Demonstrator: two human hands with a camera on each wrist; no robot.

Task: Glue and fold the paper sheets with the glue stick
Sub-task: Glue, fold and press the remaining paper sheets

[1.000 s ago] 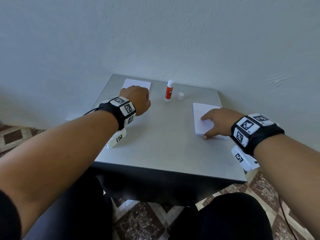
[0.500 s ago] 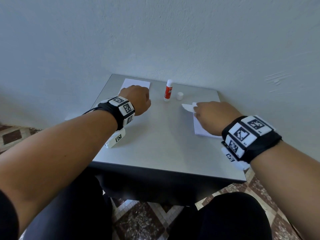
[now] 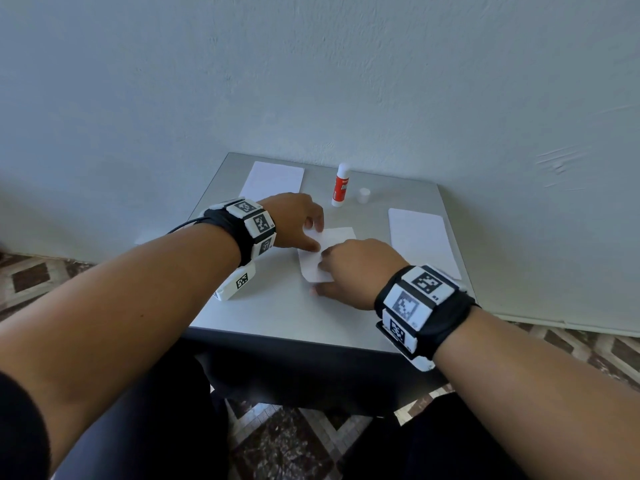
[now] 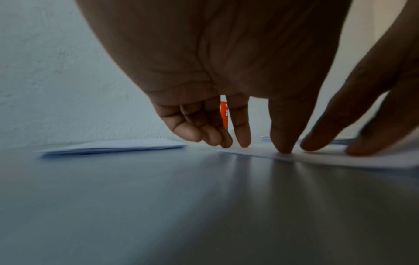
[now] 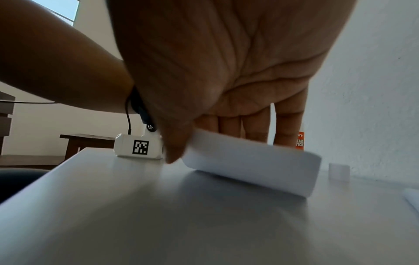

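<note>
table: smooth grey top, satin sheen, looks like metal or laminate. Paper sheet at its centre: matt white, thin. Glue stick at table's far edge: glossy plastic, red label. Loose cap beside it: white plastic. Wall behind table: rough matt plaster.

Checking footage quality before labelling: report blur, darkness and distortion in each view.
Head view: sharp, evenly lit, wide-angle bowing at the edges. Left wrist view: dim, the left hand backlit and dark, the table soft. Right wrist view: brighter, but the sheet and the right hand are motion-blurred.
</note>
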